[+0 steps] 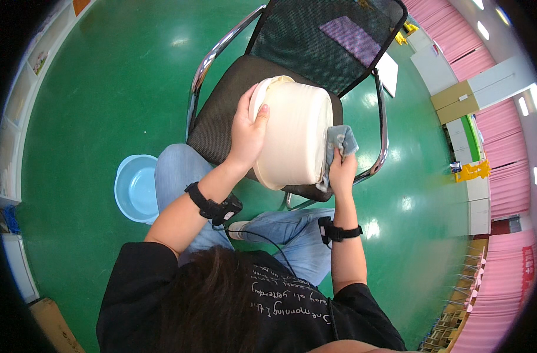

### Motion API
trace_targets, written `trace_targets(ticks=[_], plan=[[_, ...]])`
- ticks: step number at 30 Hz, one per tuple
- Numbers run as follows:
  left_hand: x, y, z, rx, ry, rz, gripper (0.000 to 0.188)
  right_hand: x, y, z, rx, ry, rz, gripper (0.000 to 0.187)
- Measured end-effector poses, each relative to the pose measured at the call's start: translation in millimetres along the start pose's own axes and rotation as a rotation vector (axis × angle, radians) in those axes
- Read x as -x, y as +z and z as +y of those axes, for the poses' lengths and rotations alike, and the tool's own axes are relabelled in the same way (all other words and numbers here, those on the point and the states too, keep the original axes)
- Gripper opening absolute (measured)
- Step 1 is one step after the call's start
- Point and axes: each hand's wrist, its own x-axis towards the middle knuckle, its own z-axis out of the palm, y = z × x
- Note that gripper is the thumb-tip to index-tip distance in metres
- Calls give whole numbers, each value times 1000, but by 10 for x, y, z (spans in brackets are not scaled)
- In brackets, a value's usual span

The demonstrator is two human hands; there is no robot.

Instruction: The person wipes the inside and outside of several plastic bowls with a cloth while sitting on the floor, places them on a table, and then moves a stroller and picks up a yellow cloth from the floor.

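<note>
A cream plastic bucket (pixel 292 132) lies tipped on its side over the dark seat of a chair (pixel 221 109), its rim toward the left and its base toward the right. My left hand (pixel 249 132) grips the rim, with the thumb on the outer wall. In my right hand (pixel 342 170) is a grey-blue cloth (pixel 341 140), pressed against the bucket's base. The inside of the bucket is turned away from view.
A light blue basin (pixel 138 187) stands on the green floor beside my left leg. The chair has chrome armrests (pixel 381 129) and a black mesh back (pixel 321 35). White shelves (pixel 21 97) line the left; cabinets (pixel 439 76) and pink curtains (pixel 498 147) run along the right.
</note>
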Motion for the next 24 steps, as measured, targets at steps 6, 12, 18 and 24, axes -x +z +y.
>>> trace_targets(ticks=[6, 12, 18, 24], plan=[[-109, -35, 72, -85, 51, -7, 41, 484, -107, -197, -211, 17, 11, 29], [-292, 24, 337, -130, 69, -11, 43, 384, -310, -1029, -249, -130, -64, 27], [-195, 146, 322, -119, 90, -113, 44, -51, -126, -875, -361, -166, 65, 28], [-154, 142, 230, -116, 89, -163, 46, -411, 69, -299, -136, -125, 146, 26]])
